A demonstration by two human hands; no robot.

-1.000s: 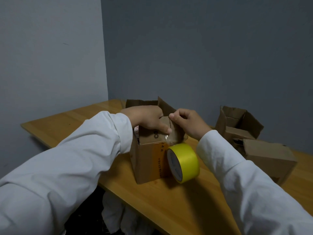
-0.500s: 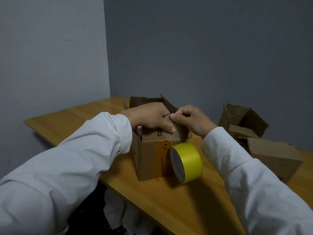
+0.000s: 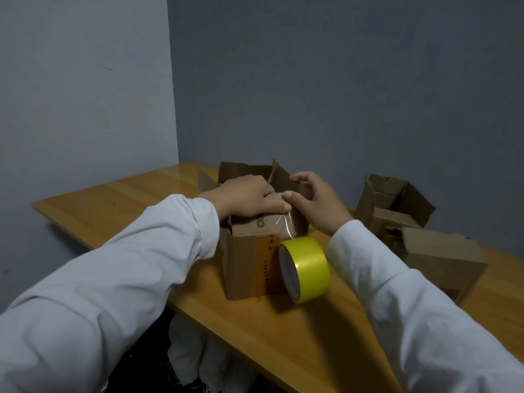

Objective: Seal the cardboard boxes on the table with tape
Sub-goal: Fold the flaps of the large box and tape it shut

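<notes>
Wooden table [image 3: 147,199] against grey walls, cardboard box [image 3: 249,265] near its front edge, left hand [image 3: 249,198] pressing a folded flap, right hand [image 3: 317,199] fingers relaxed on another flap, yellow tape roll [image 3: 306,269] leaning against the box, two more boxes [image 3: 419,231] at right.

Perhaps bare packing room: grey walls [image 3: 340,80], wooden table [image 3: 127,199].

Both sleeved arms forward, left hand [image 3: 249,198] flat, palm down, right hand [image 3: 317,198] fingers spread
</notes>
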